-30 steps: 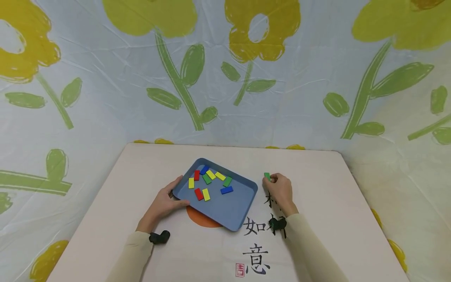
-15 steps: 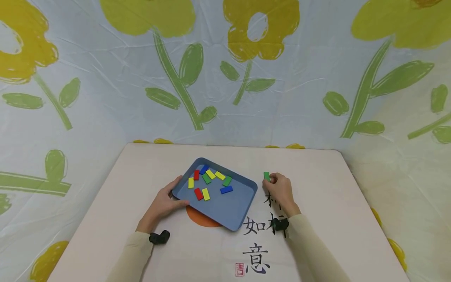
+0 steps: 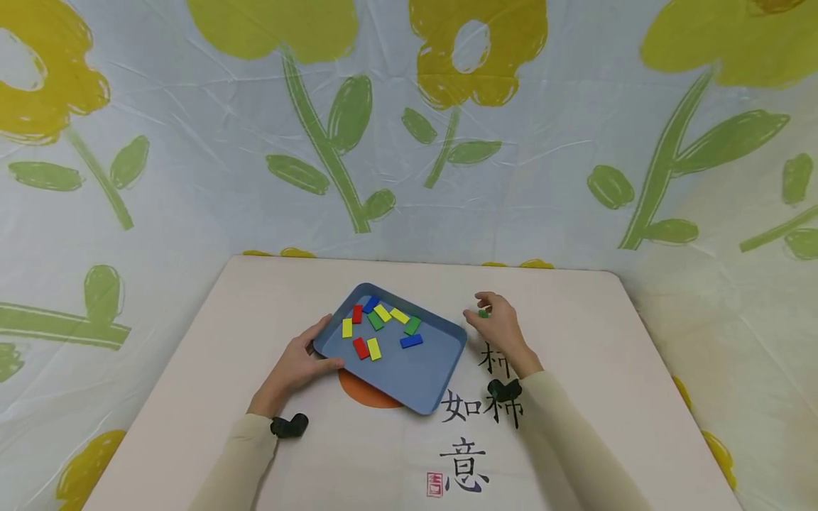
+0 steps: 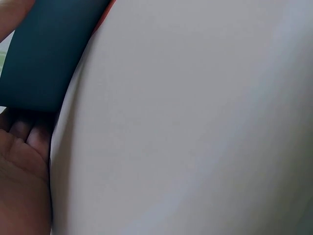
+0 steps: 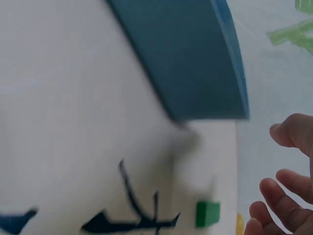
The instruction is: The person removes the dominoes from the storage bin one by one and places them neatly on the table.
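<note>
A blue tray (image 3: pixel 396 372) lies at an angle on the table, bearing several red, yellow, green and blue blocks. My left hand (image 3: pixel 297 369) grips its left end, with the thumb along the near side and the other fingers at the far side. In the left wrist view, the fingers of the left hand (image 4: pixel 24 171) curl in beneath the tray wall (image 4: pixel 49 54). Right of the tray, my right hand (image 3: pixel 501 330) hovers with thumb and fingers apart around a green block (image 3: pixel 483 313). In the right wrist view that green block (image 5: pixel 208 214) rests on the table, apart from the fingers.
Black brush characters (image 3: pixel 463 465) and an orange disc (image 3: pixel 367 390) are printed on the pale table cover. A flowered cloth (image 3: pixel 543 213) hangs behind and at both sides of the table. Dark cameras (image 3: pixel 290 426) sit on both wrists.
My right hand has let go of the green block, its fingers spreading and rising slightly off it. The left hand and the tray have stayed in place.
</note>
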The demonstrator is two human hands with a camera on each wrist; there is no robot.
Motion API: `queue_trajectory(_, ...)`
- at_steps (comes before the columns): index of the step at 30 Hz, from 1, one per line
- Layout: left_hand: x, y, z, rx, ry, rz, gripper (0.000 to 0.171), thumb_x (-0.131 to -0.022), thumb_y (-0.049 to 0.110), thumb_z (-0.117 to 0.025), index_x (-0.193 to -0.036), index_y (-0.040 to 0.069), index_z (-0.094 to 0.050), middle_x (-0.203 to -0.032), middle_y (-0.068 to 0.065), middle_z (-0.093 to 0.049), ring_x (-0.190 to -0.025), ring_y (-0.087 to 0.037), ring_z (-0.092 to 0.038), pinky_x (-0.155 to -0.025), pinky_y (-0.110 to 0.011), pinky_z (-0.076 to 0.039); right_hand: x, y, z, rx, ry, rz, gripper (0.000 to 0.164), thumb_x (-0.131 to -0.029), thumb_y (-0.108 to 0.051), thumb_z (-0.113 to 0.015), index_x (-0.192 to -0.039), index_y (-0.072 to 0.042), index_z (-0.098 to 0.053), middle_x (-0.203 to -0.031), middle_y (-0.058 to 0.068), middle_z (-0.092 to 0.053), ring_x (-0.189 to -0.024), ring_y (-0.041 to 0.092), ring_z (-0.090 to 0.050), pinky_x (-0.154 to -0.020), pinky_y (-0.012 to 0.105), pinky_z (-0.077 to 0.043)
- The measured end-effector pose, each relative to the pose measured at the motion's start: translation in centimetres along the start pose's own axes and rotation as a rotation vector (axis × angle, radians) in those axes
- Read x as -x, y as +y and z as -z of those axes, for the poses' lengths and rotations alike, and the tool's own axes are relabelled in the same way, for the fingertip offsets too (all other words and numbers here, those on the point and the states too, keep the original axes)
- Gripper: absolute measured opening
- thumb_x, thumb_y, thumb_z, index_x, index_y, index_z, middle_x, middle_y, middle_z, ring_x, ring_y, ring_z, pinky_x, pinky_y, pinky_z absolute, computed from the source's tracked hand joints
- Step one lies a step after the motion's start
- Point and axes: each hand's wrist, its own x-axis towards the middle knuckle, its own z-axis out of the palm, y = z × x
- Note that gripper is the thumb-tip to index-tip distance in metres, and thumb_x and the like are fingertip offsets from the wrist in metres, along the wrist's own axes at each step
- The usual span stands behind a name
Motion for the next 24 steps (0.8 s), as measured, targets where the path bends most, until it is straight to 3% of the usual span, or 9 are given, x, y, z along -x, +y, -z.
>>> queue_trajectory(12, 0.1, -0.1, 0.0, 0.006, 0.007, -0.013, 0.099, -0.071, 0.045, -0.083, -0.152, 0.032, -0.029, -0.159, -0.003, -0.027, -0.147, -0.031, -0.022, -0.116, -0.053, -0.027, -1.6, -5.3, -4.2, 0.006, -0.106, 0.127, 0.051, -0.087, -0.028, -0.07, -0.132, -0.009, -0.054, -0.115, 0.011, -0.06, -0.106, 0.028, -0.058, -0.085, 0.042, -0.053)
queue_trajectory(19, -0.1, -0.1, 0.2, 0.027, 0.01, -0.037, 0.097, -0.071, 0.042, -0.084, -0.151, 0.032, -0.03, -0.158, -0.002, -0.029, -0.147, -0.03, -0.024, -0.116, -0.052, -0.028, -2.4, -7.4, -7.2, 0.01, -0.2, 0.253, 0.048, -0.087, -0.019, -0.07, -0.13, -0.002, -0.056, -0.108, 0.013, -0.063, -0.093, 0.025, -0.06, -0.079, 0.038, -0.055)
queue_trajectory(24, 0.0, -0.4, 0.1, 0.041, -0.001, -0.021, 0.096, -0.072, 0.042, -0.084, -0.151, 0.035, -0.03, -0.158, 0.001, -0.028, -0.147, -0.027, -0.023, -0.116, -0.05, -0.028, -2.9, -8.7, -9.4, 0.001, -0.3, 0.289, 0.043, -0.089, -0.016, -0.068, -0.128, -0.001, -0.057, -0.103, 0.01, -0.064, -0.088, 0.023, -0.058, -0.076, 0.033, -0.053)
